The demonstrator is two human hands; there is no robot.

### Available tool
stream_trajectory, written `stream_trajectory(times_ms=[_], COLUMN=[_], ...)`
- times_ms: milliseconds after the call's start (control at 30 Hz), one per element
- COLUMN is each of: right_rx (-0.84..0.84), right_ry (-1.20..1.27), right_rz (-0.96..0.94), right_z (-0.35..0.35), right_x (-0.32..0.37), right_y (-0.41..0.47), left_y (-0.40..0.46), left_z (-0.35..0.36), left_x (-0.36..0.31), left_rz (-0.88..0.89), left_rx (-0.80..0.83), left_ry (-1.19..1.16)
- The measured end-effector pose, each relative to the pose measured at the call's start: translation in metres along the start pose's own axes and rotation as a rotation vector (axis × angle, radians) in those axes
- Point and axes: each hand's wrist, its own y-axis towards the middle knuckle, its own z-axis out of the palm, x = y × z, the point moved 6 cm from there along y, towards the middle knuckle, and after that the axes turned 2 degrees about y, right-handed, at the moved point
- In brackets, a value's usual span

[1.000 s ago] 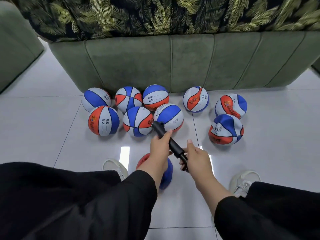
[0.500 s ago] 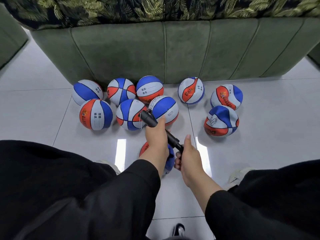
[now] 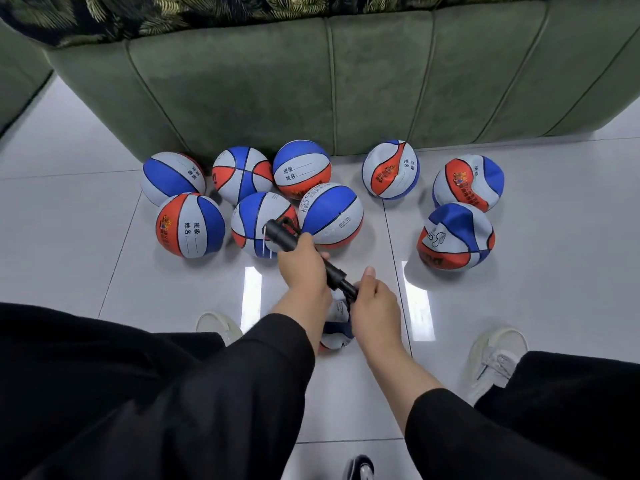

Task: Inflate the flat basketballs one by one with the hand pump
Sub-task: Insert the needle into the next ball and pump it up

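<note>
A black hand pump lies slantwise between my hands. My left hand grips its barrel near the far end. My right hand grips the near end, thumb raised. Under my hands a red, white and blue basketball sits on the floor, mostly hidden. Several more basketballs lie ahead: round ones on the left, dented ones on the right.
A green sofa stands right behind the balls, with a leaf-patterned cover on top. My black-trousered legs and pale shoes flank the ball on the glossy white tiled floor.
My hands have come closer together along the pump, shortening it. The camera has tilted, shifting the scene slightly.
</note>
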Motion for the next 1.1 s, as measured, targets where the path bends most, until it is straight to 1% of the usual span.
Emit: stream_trajectory(times_ms=[133,233,300,500,633,767,833,900,1100], right_rx=[-0.005,-0.006,-0.011,0.011,0.007,-0.005,-0.007,-0.003,0.001], right_ry=[-0.026,-0.051,-0.042,-0.001,0.005,0.012,0.007,-0.011,-0.001], right_rz=[-0.014,-0.006,0.001,0.020,0.024,0.049,0.042,0.028,0.000], right_z=[-0.004,0.002,0.004,0.010,0.008,0.004,0.004,0.006,0.007], right_x=[-0.003,-0.009,-0.011,-0.008,-0.011,-0.024,-0.023,-0.016,0.001], right_y=[0.005,0.008,0.011,0.026,0.026,0.027,0.025,0.023,0.025], left_y=[0.016,0.010,0.003,0.005,0.016,0.030,0.032,0.029,0.014], left_z=[-0.003,-0.001,0.004,0.016,0.012,0.006,0.005,0.005,0.015], left_x=[-0.002,0.014,0.023,0.021,0.010,0.003,0.003,0.006,0.013], left_rz=[-0.033,-0.059,-0.037,0.010,0.043,-0.015,-0.033,-0.028,0.008], left_rx=[0.004,-0.002,-0.006,-0.004,-0.051,-0.057,-0.068,-0.080,-0.058], left_ry=[0.009,0.086,0.107,0.088,0.066,0.019,0.048,0.072,0.030])
